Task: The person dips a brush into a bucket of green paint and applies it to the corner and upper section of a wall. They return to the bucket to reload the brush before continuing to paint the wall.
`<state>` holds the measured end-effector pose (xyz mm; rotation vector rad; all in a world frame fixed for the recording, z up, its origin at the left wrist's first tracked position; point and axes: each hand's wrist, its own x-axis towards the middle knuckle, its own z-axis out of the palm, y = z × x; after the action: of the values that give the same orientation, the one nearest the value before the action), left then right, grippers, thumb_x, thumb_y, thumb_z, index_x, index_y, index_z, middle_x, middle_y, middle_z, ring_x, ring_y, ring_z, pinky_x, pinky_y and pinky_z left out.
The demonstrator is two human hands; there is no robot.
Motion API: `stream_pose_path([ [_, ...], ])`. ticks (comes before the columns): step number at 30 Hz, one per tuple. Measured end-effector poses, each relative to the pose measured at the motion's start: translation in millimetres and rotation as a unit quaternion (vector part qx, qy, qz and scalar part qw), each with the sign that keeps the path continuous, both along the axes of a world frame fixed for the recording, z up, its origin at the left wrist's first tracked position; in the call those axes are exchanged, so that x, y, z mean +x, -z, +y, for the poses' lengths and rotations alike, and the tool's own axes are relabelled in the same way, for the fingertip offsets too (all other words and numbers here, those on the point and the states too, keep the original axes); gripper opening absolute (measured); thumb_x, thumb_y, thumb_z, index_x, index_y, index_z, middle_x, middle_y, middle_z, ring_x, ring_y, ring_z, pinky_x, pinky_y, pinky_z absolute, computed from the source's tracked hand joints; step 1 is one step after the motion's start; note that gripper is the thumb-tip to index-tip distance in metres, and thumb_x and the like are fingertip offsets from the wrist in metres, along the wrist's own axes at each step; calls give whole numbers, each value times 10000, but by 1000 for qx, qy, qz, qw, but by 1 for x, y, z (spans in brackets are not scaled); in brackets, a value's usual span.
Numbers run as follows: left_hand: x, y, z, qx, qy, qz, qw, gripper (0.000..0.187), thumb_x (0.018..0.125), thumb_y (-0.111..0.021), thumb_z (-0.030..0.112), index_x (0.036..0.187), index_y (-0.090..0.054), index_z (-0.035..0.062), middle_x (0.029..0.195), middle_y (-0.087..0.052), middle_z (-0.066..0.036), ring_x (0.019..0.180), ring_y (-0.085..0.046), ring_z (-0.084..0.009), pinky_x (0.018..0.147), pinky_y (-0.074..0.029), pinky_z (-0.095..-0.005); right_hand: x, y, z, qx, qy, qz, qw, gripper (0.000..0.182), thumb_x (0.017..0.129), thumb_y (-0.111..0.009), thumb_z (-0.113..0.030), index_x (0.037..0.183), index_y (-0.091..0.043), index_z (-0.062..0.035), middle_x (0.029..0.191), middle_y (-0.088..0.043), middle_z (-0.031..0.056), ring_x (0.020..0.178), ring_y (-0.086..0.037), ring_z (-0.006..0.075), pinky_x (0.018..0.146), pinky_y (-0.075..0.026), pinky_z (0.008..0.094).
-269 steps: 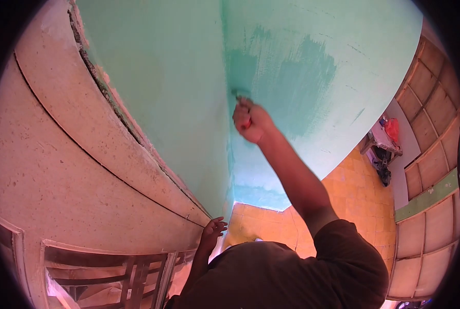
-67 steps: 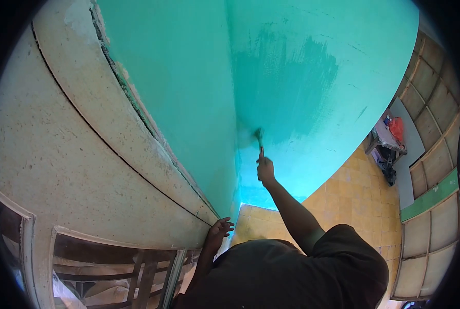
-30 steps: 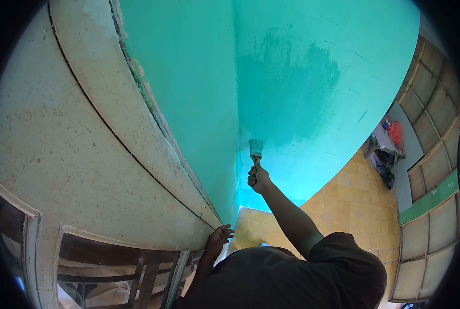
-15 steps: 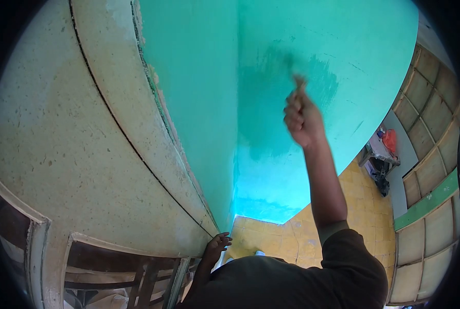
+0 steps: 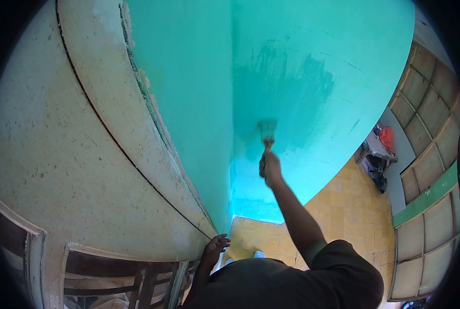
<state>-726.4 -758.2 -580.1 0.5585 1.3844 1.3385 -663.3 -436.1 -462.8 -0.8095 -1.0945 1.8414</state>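
Observation:
My right hand [image 5: 270, 167] is wrapped round the handle of a paintbrush [image 5: 267, 135]. The wide bristles, smeared with paint, lie against the turquoise wall [image 5: 364, 67]. Around and above the brush spreads a darker, wet-looking patch of paint [image 5: 297, 98] with streaky edges. Low down by the corner of the pale wall panel, my left hand [image 5: 216, 246] has its fingers apart and slightly bent, with nothing seen in it. It is close to the panel's edge; whether it touches is hard to tell.
A speckled pale panel [image 5: 86, 170] with a dark crack curves along the left, above dark window openings [image 5: 106, 265]. Yellow tiles [image 5: 338, 206] cover the floor. At the right stand a small table [image 5: 378, 147] with a red bag [image 5: 386, 138] and a lattice-like panelled partition [image 5: 426, 185].
My right hand has brought the paintbrush down and to the left across the wall, towards the corner. My left hand stays almost where it was.

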Motion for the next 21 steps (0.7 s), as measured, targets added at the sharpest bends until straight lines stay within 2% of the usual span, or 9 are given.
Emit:
stream_pose_path([
  [3,0,0,-1,1,1,4,1000,383,907,-482,266,1224,-439,56,1073,-563,-89,981,-538,-178,829,-405,-326,9,66,-18,-159,-27,-40,986,303,921,-375,-380,722,-384,-151,524,-335,-27,367,-275,97,333,-189,255],
  [7,-1,10,-3,20,15,25,999,422,892,-499,323,1216,-446,57,1077,-567,-75,973,-541,-163,817,-409,-322,15,86,-6,-390,-58,11,919,263,928,-399,-338,743,-373,-153,534,-294,-40,410,-278,86,355,-217,220],
  [9,1,6,-3,1,1,8,1000,419,893,-500,321,1210,-450,53,1080,-568,-75,969,-544,-163,810,-413,-319,8,41,0,-341,-59,54,937,241,935,-388,-309,752,-377,-152,535,-290,-41,418,-283,82,363,-224,214],
  [11,2,-2,-2,-6,8,16,1000,417,894,-497,319,1209,-450,51,1080,-570,-73,965,-547,-164,810,-413,-313,-2,-35,-6,-252,-58,122,958,219,947,-368,-239,747,-385,-150,534,-282,-43,429,-291,75,377,-243,203],
  [14,3,-7,-1,-5,3,21,1000,360,908,-466,261,1201,-447,51,1068,-565,-87,946,-551,-174,809,-420,-321,-8,-127,-5,-189,-141,227,945,210,946,-390,-263,791,-384,-120,579,-323,-35,442,-292,70,372,-249,200],
  [16,4,-5,0,-4,-5,18,1000,355,908,-464,258,1197,-450,52,1058,-569,-82,943,-553,-171,802,-424,-316,-12,-182,-15,-159,-125,261,944,225,945,-394,-277,796,-381,-108,601,-339,-28,447,-297,69,373,-244,198],
  [19,2,4,4,-13,-14,-1,1000,410,892,-500,303,1211,-446,51,1073,-572,-71,954,-551,-163,804,-416,-312,-16,-210,-24,-128,-127,267,947,237,943,-398,-288,803,-382,-97,614,-353,-23,448,-301,71,374,-237,202],
  [20,3,4,6,-11,-12,2,1000,410,892,-500,303,1211,-446,51,1073,-572,-71,954,-551,-163,804,-416,-312,-15,-214,-30,-65,-130,243,959,235,940,-403,-310,840,-404,-97,605,-355,-19,437,-298,72,371,-226,212],
  [21,4,4,8,-20,-14,-3,1000,408,892,-500,304,1209,-448,52,1069,-573,-71,955,-552,-165,802,-418,-315,-9,-223,-31,-63,-130,246,959,235,940,-403,-310,840,-404,-97,605,-355,-19,437,-298,72,371,-226,212],
])
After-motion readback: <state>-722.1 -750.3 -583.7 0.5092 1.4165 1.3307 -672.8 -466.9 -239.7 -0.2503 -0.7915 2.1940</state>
